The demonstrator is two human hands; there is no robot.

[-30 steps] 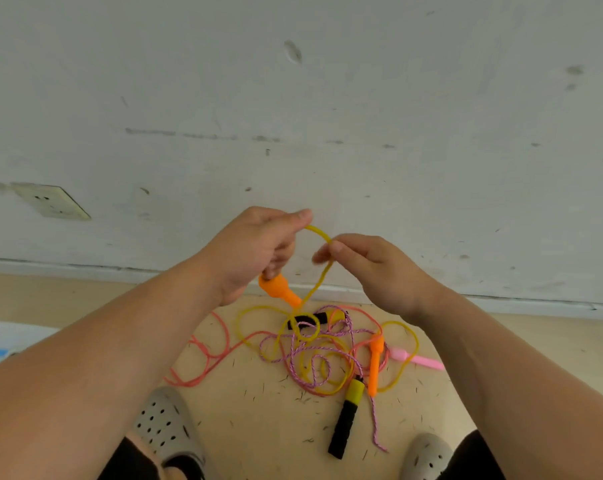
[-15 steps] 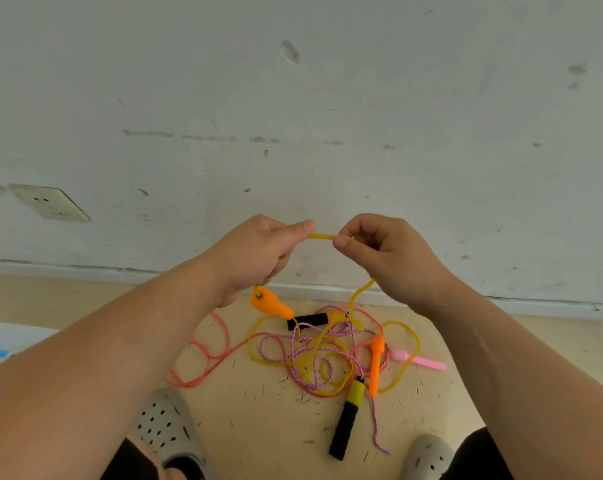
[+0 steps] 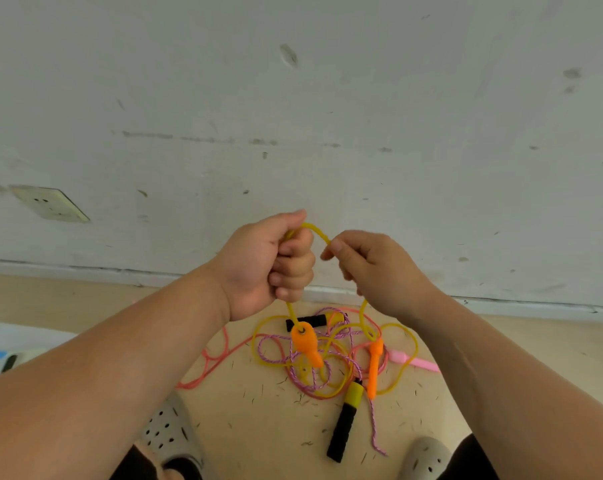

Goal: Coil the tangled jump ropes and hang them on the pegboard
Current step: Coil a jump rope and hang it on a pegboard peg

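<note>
— Hands first: what have they got?
— Left hand [image 3: 258, 268] clenched round the yellow rope [image 3: 315, 229], right hand [image 3: 379, 268] pinching the same rope; both held above the tangle [image 3: 338, 355], a short arc between them. One orange handle [image 3: 305, 342] dangles below the left fist.
— And the tangle itself?
— On the floor [image 3: 258, 427]: yellow, pink and braided cords, black handle [image 3: 343, 431] at its near edge. Wall socket [image 3: 49, 202] far beyond it, leftward.

Tan floor [image 3: 265, 420], flecked with short dark bits. One tangle lies on it: yellow rope [image 3: 411, 344] in loops, pink-purple braided cord [image 3: 374, 427], salmon rope [image 3: 217, 362] trailing left. Handles in the heap: black handle with yellow collar [image 3: 343, 427], second black handle [image 3: 305, 322] behind, orange handle [image 3: 374, 368], pink handle [image 3: 414, 360] at right. Grey perforated clogs [image 3: 168, 434] on either side, nearest the camera.
</note>
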